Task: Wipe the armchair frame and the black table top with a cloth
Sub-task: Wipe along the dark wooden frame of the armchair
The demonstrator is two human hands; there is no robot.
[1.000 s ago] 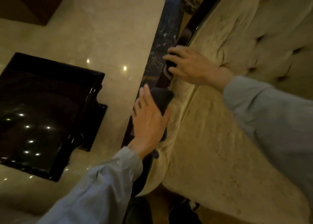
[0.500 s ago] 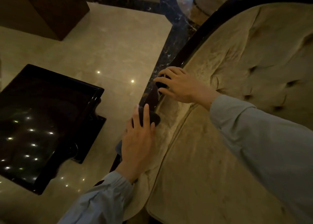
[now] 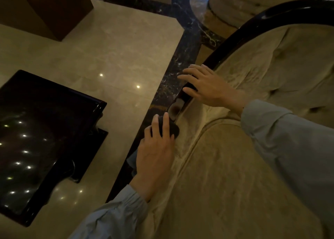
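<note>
My left hand [image 3: 155, 152] presses a dark cloth [image 3: 172, 129] against the glossy dark armchair frame [image 3: 253, 24] at the lower front of the arm. Most of the cloth is hidden under my palm. My right hand [image 3: 206, 87] rests higher on the same frame rail, fingers spread over it, holding nothing. The frame curves up and around the beige tufted upholstery [image 3: 271, 72]. The black table top [image 3: 41, 130] lies to the left, glossy, with ceiling lights reflected in it.
Polished beige marble floor [image 3: 112, 47] with a dark veined border strip [image 3: 182, 61] runs between table and chair. A brown wooden block [image 3: 54, 9] stands at top left. A round stone base [image 3: 235, 7] sits behind the chair.
The view has tilted upward, showing more of the chair back. My left hand with the cloth has slid along the frame rail, and less of the cloth shows now. My right hand stays on the rail.
</note>
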